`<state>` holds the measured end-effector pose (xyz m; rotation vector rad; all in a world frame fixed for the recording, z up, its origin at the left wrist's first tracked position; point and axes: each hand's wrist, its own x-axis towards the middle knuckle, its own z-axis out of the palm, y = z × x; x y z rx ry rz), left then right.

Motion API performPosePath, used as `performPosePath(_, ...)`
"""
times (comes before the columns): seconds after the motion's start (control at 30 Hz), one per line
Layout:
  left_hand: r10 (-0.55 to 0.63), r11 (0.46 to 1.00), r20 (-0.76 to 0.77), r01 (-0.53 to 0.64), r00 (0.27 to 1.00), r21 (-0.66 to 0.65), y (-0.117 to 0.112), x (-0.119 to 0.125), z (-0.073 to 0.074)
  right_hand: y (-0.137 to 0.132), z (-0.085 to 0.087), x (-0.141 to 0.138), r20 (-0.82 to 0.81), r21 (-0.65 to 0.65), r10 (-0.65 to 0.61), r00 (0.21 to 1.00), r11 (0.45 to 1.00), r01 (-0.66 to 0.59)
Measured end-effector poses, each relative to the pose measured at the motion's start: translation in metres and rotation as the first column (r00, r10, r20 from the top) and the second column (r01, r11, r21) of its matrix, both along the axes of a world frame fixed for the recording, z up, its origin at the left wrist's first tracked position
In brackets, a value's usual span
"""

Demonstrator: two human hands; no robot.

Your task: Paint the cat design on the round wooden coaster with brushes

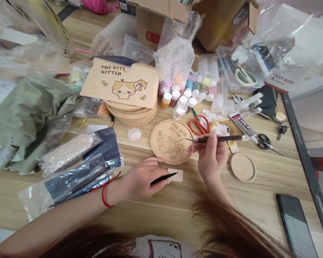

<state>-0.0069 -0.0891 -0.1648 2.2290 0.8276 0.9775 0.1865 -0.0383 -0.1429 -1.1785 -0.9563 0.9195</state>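
Your right grip (211, 154) is clamped on a needle tool (218, 139), its long axis pointing left, tip over an engraved wooden coaster (164, 143). Your left grip (141, 179) pinches a black stylus (163, 178) above a small wooden tag (178, 176).

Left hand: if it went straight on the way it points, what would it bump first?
Probably the small wooden tag by the tip of the black tool in the left hand, though how far above it they are is hard to tell.

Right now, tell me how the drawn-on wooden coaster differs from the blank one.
The drawn-on coaster bears a kitten and lettering; the blank coaster shows neither. The drawn-on coaster looks larger and lies between the left hand and right hand; the blank coaster lies right of the right hand. Both are round pale wood with raised rims.
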Motion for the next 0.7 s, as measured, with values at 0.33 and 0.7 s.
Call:
performPosePath(0.33, -0.010, 0.999, -0.006, 0.010, 1.000, -0.031, 0.000, 0.000, 0.001, -0.029, -0.009, 0.034, -0.309, -0.319, 0.159, 0.937, 0.911, -0.260)
performPosePath(0.7, -0.003, 1.000, 0.000, 0.003, 1.000, -0.017, 0.000, 0.000, -0.001, -0.025, -0.011, 0.045, -0.381, -0.405, 0.185, 0.906, 0.848, -0.343)
